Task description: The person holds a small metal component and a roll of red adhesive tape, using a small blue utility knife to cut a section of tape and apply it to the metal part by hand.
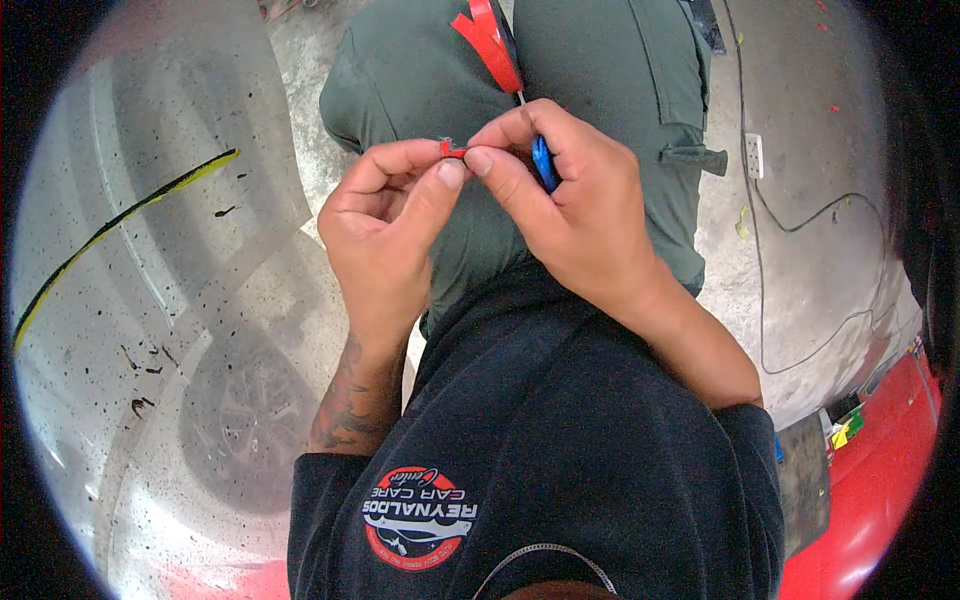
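Note:
My two hands meet above my lap, fingertip to fingertip. Between thumb and forefinger, my left hand [385, 215] pinches a small red strip piece [448, 151] with a clear or greyish bit at its upper end. The thumb and forefinger of my right hand [570, 190] close at the other end of that piece. A blue-handled tool [545, 163] is tucked in the same right hand; its working end is mostly hidden by the fingers. Beyond it, a longer red strip [489, 45] with a black side lies between my thighs, near a thin metal shaft.
On the left is a shiny grey surface [140, 290] with black flecks and a curved black-and-yellow strip [120, 232]. A dark cable [762, 290] and a white power socket [755, 156] lie on the floor at right. A red glossy panel [870, 500] fills the lower right.

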{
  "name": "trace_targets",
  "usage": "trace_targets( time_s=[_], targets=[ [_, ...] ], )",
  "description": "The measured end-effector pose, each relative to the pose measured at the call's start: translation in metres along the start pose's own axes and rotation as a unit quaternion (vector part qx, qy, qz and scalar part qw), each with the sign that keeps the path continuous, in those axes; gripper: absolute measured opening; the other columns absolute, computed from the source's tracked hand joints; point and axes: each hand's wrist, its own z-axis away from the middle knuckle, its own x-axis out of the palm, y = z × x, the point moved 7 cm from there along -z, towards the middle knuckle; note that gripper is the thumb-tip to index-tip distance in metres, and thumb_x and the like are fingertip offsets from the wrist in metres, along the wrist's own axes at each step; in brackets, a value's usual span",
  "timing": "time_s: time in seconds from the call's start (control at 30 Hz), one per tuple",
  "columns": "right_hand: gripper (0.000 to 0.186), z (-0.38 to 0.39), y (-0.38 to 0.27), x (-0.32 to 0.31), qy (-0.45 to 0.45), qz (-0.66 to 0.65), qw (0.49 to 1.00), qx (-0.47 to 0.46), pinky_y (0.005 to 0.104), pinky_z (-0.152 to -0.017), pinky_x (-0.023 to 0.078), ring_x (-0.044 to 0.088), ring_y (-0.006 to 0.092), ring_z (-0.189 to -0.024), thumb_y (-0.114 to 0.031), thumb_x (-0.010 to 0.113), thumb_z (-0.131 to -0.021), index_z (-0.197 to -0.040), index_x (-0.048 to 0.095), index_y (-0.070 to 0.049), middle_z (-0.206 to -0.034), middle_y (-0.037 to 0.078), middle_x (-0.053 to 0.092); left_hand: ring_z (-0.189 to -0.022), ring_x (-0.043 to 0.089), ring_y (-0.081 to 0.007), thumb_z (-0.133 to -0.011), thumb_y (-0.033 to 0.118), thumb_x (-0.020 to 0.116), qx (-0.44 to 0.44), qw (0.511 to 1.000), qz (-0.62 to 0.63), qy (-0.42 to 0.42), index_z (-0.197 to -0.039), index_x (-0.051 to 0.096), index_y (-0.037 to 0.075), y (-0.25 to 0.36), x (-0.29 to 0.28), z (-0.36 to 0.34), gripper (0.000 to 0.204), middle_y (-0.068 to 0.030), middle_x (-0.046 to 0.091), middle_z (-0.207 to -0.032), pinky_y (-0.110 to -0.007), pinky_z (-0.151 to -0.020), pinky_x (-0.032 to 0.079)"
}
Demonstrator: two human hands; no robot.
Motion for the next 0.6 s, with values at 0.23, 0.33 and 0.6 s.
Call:
trace_targets(
  time_s=[0.23,0.33,0.6],
  targets=[
    [0.017,0.005,-0.017,0.001,-0.012,0.149,0.984,-0.102,0.036,-0.063,0.051,0.064,0.0293,-0.07,-0.003,0.075,-0.084,-0.097,0.064,-0.003,-0.084,0.012,0.063,-0.088,0.066,-0.009,-0.092,0.003,0.074,-0.04,0.998,-0.021,-0.046,-0.106,0.069,-0.005,0.0,-0.001,-0.006,0.016,-0.0062,0.073,-0.097,-0.023,-0.079,0.053],
    [0.018,0.003,-0.019,0.001,-0.021,0.139,0.982,-0.126,0.0355,-0.06,0.05,0.062,0.0287,-0.068,-0.003,0.072,-0.084,-0.098,0.061,-0.002,-0.084,0.012,0.061,-0.085,0.065,-0.0084,-0.092,0.003,0.074,-0.012,0.998,-0.055,-0.041,-0.106,0.068,-0.005,0.004,0.0,-0.004,0.017,-0.0049,0.072,-0.097,-0.023,-0.077,0.053],
    [0.018,0.01,0.033,0.004,-0.052,-0.211,0.958,0.188,0.0277,-0.053,0.043,0.054,0.0135,-0.057,-0.021,0.06,-0.099,-0.09,0.057,-0.006,-0.069,0.003,0.055,-0.085,0.067,-0.0159,-0.093,0.005,0.073,-0.03,0.988,0.15,-0.031,-0.107,0.068,-0.005,-0.005,-0.002,-0.013,0.017,-0.011,0.072,-0.096,-0.028,-0.081,0.052]
  ],
)
